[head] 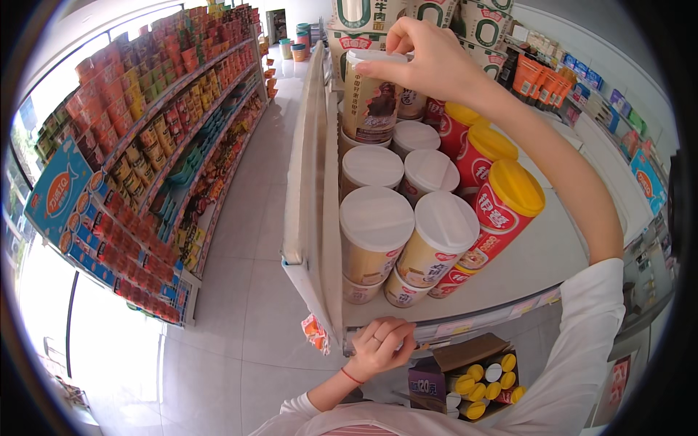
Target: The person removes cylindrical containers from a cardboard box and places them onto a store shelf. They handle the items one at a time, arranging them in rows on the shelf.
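Note:
My right hand (428, 65) pinches the white lid rim of a gold-and-brown porridge can (372, 109) between thumb and fingers. That can is upright over the back of the left row, against the shelf's side panel (311, 180). In front of it stand more white-lidded cans (377, 220), two high at the front. Beside them, red cans with yellow lids (504, 204) are stacked, leaning in the wide-angle view. My left hand (381, 344) is curled at the shelf's front edge (444, 328), with nothing visible inside; a ring and red cord are on it.
Below the shelf, an open carton (431, 381) holds several yellow- and white-lidded cans. Noodle boxes (368, 35) are stacked behind my right hand. Across the tiled aisle (240, 305) stands a long rack of packaged snacks (163, 125). Orange pouches (537, 82) sit farther right.

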A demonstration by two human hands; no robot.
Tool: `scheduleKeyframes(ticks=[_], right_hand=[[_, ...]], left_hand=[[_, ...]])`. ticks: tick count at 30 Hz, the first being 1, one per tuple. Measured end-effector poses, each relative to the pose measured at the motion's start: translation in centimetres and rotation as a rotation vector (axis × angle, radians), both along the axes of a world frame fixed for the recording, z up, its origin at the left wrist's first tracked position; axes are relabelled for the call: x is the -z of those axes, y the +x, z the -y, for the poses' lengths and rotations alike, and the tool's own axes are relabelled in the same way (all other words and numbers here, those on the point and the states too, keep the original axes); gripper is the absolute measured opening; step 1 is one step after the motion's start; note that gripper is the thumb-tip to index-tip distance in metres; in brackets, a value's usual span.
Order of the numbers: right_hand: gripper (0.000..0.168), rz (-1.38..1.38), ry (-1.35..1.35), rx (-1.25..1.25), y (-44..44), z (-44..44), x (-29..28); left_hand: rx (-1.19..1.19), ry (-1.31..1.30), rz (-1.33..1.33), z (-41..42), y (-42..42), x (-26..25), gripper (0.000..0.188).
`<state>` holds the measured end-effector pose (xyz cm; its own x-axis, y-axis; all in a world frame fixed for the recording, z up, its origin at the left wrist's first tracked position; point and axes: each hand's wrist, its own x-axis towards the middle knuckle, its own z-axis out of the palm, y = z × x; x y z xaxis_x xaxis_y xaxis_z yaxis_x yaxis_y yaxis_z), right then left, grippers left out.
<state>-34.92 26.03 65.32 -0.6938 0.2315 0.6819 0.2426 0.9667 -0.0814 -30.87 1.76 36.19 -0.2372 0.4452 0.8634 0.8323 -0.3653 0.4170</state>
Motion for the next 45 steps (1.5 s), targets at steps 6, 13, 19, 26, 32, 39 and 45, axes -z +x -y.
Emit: scheduleKeyframes(ticks=[6,13,19,26,32,39,45], right_hand=[[0.075,0.066,0.133,0.072,-0.3,0.3,-0.3],[0.070,0.175,0.197,0.128,-0.9,0.6,-0.4],[0.073,0.189,0.123,0.120,-0.3,1.0,-1.9],[0.051,0.090,-0.071,0.109,2.8,1.0,-5.4],[0.064,0.425,-0.086,0.350,7.2,-4.9,-3.7],[0.074,0.504,-0.403,0.339,6.3,-6.2,0.6],[0.076,0.372,-0.235,0.392,6.3,-5.3,0.3]], left_hand=[[-0.005,0.001,0.011,0.0,0.1,0.0,0.025],[0.000,0.003,0.017,-0.2,0.3,0.1,0.025],[-0.019,0.005,0.008,-0.2,0.2,-0.1,0.024],[-0.027,0.004,-0.015,-0.2,0.1,0.1,0.027],[-0.011,-0.019,0.021,0.1,0.3,-0.2,0.025],[-0.030,-0.037,0.017,-0.2,0.5,-0.2,0.025],[-0.062,-0.031,-0.004,-0.2,0.5,-0.1,0.027]])
